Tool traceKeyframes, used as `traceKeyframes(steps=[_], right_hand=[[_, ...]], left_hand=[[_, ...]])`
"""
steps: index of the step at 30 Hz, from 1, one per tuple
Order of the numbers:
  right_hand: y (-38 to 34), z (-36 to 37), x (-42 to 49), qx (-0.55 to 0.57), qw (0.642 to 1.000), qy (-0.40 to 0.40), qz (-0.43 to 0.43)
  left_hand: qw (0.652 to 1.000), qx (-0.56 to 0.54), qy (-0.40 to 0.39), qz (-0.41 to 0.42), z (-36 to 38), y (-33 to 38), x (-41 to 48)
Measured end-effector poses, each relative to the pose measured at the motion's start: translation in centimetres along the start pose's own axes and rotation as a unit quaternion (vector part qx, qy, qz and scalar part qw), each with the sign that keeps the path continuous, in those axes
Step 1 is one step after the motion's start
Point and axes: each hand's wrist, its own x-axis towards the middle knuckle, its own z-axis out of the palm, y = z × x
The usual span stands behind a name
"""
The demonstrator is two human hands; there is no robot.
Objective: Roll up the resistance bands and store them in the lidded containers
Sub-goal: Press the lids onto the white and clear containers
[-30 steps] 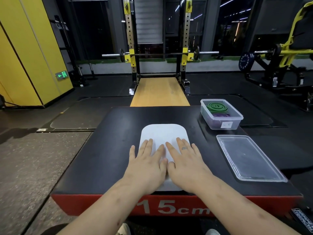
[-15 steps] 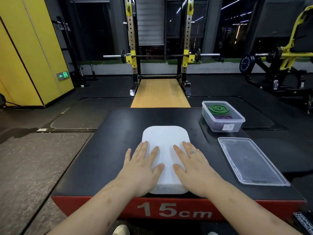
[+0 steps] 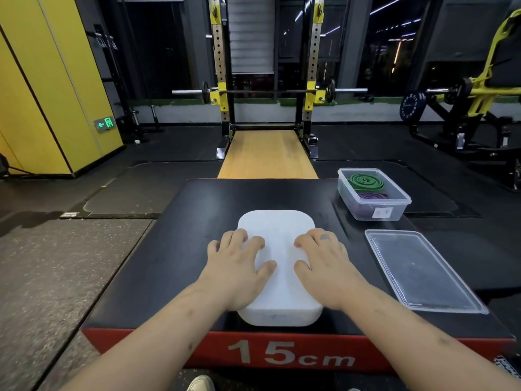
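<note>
A white container with its white lid (image 3: 277,230) on lies at the middle front of the black plyo box (image 3: 174,255). My left hand (image 3: 239,266) rests over its left edge and my right hand (image 3: 324,266) over its right edge. Both press down on the lid with bent fingertips and thumbs. What is inside is hidden. At the back right stands an open clear container (image 3: 375,214) holding a rolled green band (image 3: 366,182) and a rolled purple band (image 3: 372,196). Its clear lid (image 3: 417,272) lies flat in front of it.
The box has a red front marked 15cm and stands on dark gym flooring. Beyond it are a wooden platform (image 3: 267,153) and a squat rack with a barbell (image 3: 267,91). A yellow wall (image 3: 42,94) is on the left and a weight machine (image 3: 465,108) on the right.
My hands have slid apart from the middle of the white lid to its left and right edges. Their flat fingers have bent so the tips press down.
</note>
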Motion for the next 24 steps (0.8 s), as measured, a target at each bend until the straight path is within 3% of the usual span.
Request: traceKeyframes(steps=[3, 9, 14, 19, 24], right_hand=[[0.2, -0.5, 0.4, -0.004, 1.0, -0.015, -0.001], [0.7, -0.4, 2.7, -0.029, 0.993, -0.109, 0.036], [0.6, -0.9, 2.5, -0.012, 0.991, -0.127, 0.037], [0.7, -1.0, 5.0, -0.036, 0.995, -0.082, 0.048], [1.5, 0.2, 5.9, -0.021, 0.992, -0.115, 0.048]], left_hand=[[1.0, -0.018, -0.019, -0.001, -0.1, -0.3, 0.4], [0.99, -0.042, -0.132, -0.019, -0.1, -1.4, 2.3], [0.991, -0.049, -0.122, -0.02, 0.4, -1.6, 2.6], [0.999, 0.007, -0.041, -0.01, -0.7, -1.6, 4.7], [0.992, -0.021, -0.122, -0.018, 0.8, -2.3, 5.8]])
